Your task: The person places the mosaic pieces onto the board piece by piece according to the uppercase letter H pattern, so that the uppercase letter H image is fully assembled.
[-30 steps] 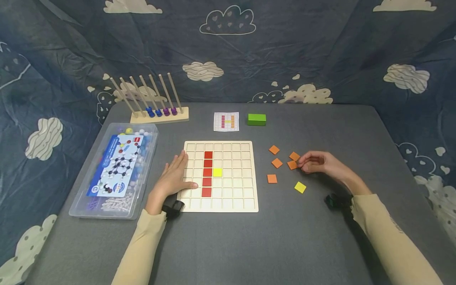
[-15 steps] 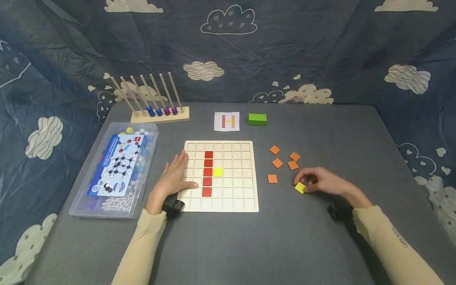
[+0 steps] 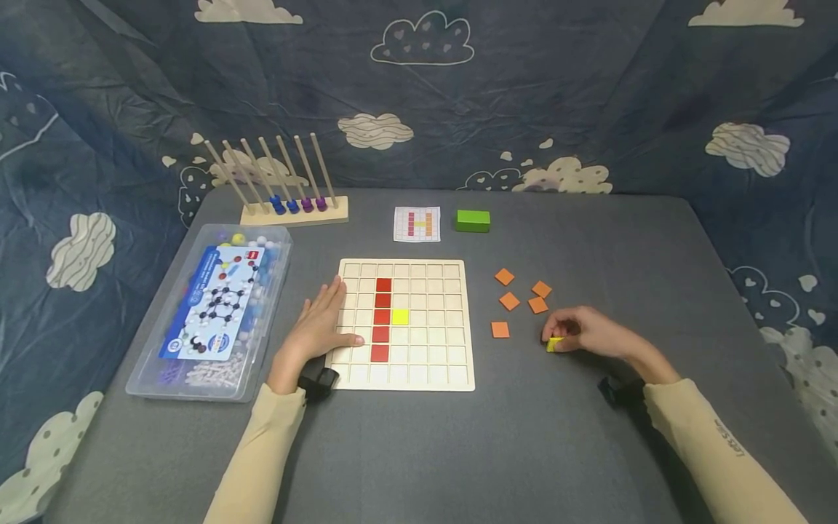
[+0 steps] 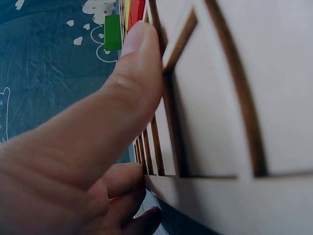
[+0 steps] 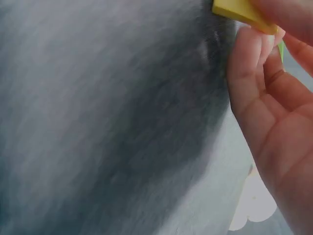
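My left hand point(image 3: 317, 329) lies on the left edge of a wooden grid board point(image 3: 440, 372), fingers extended along the border and thumb over the squares. On the board stands a column of several red tiles point(image 3: 382, 316), with one yellow tile point(image 3: 400, 317) beside the middle one. To the right of the board my right hand point(image 3: 589, 333) pinches another yellow tile point(image 3: 553, 343) between thumb and fingers, tilted up at the table. The right wrist view shows this yellow tile point(image 5: 242, 13) under the thumb. Several orange tiles point(image 3: 508, 300) are scattered between board and right hand.
A small printed pattern card point(image 3: 417, 224) and a green block point(image 3: 472, 220) sit behind the board. At the back left stands a wooden peg rack point(image 3: 294, 215) with blue and purple beads. A clear plastic case point(image 3: 209, 313) of molecule-model parts is left of my left hand.
My right hand has moved from the orange tiles toward me to the loose yellow tile, pinched it and tipped it up. The left hand has stayed on the board.
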Action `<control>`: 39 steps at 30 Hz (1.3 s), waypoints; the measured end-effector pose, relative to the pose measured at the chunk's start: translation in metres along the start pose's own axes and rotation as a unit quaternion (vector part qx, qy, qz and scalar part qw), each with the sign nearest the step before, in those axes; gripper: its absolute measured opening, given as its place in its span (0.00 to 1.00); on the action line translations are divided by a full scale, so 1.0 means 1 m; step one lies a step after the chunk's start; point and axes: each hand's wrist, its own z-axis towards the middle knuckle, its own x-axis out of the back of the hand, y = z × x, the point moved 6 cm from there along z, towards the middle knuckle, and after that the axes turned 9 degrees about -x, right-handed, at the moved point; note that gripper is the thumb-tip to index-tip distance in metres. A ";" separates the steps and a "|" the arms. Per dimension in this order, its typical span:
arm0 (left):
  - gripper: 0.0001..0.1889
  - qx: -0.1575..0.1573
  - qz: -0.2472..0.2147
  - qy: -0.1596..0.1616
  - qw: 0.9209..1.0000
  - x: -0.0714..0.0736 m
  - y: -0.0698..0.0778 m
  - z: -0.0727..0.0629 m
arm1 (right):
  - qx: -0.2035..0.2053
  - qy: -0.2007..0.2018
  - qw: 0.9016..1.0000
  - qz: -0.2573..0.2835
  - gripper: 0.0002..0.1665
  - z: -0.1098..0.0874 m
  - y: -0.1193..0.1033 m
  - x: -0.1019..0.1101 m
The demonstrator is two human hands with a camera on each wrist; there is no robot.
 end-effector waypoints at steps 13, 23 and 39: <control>0.57 -0.006 0.000 0.000 1.000 0.000 0.000 -0.002 | 0.026 0.035 0.995 0.086 0.11 0.061 -0.053 -0.014; 0.56 -0.009 0.000 0.002 1.000 -0.001 -0.001 -0.001 | 0.038 0.004 0.998 0.052 0.05 0.122 -0.105 -0.061; 0.56 -0.011 -0.003 0.001 1.000 0.000 0.000 -0.001 | 0.072 0.057 0.992 -0.087 0.07 0.137 -0.136 -0.081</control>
